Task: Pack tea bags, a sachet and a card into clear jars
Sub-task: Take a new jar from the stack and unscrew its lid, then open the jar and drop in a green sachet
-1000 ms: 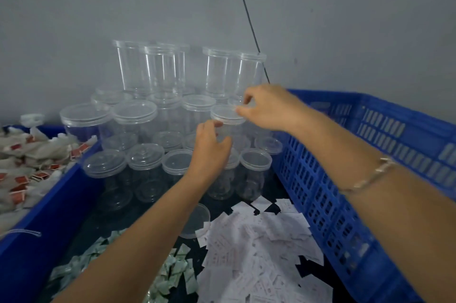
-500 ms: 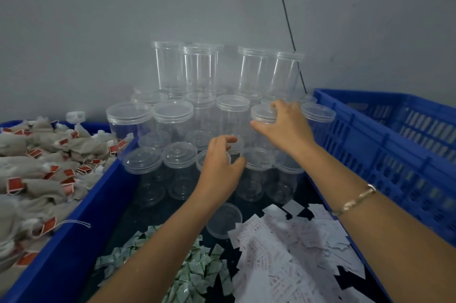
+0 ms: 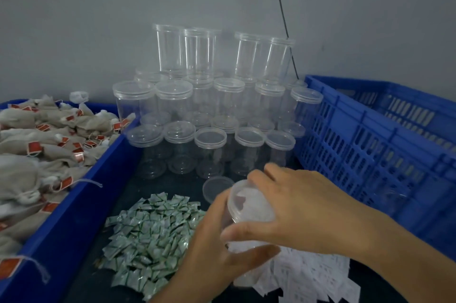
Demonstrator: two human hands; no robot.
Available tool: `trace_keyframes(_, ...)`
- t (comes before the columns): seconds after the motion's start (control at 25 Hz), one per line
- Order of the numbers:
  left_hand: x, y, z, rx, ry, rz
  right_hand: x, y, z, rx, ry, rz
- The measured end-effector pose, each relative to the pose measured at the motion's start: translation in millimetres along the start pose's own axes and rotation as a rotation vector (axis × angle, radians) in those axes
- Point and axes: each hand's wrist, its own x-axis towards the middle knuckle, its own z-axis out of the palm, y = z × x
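Clear jar w/ lid on, held tilted in both hands, low centre of view, above the edge of the white card pile. Right hand wraps over the lid end, fingers curled round the rim; left hand grips the jar body from below, thumb across the front. Jar looks empty but blur makes that hard to confirm. Loose lid lies flat on the dark surface just behind the jar. Green-white sachets heaped to the left of the hands. Stack of lidded jars, three tiers, sits against the grey wall. Tea bags w/ red tags fill the blue bin at left; blue slatted crate at right.
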Motion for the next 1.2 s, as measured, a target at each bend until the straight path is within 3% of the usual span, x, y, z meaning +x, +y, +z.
trace_keyframes(0.32, -32.7, -25.6, -1.8, 0.127, -0.022, -0.108, 3.1, -11.6, 19.6, 0.167, -0.292, -0.073)
trace_keyframes(0.56, -32.2, -35.8, -2.8, 0.181, -0.096, -0.089, 3.2, 3.4, 13.3, 0.263, -0.398, -0.325)
trace_keyframes(0.68, -30.7, -34.8, -1.7, 0.183, -0.106, -0.083, -0.6, -2.1, 19.4, 0.144, -0.337, -0.092)
trace_keyframes(0.76, -27.8, -31.2, -1.7, 0.243, -0.144, -0.070, 0.9, -1.1, 19.5, 0.057, -0.382, 0.000)
trace_keyframes(0.92, -26.2, -27.5, -3.3, 0.293, -0.186, -0.046, -2.7, 10.9, 0.0, 0.322, -0.538, -0.143)
trace_keyframes(1.08, -25.9, -25.1, -2.9, 0.365, -0.219, -0.053, -4.8, -0.9, 9.1, 0.133, -0.451, -0.018)
trace_keyframes(1.2, -25.9, -26.3, -4.2, 0.321, -0.214, -0.017, -3.0, 6.7, 2.3, 0.374, -0.508, -0.187)
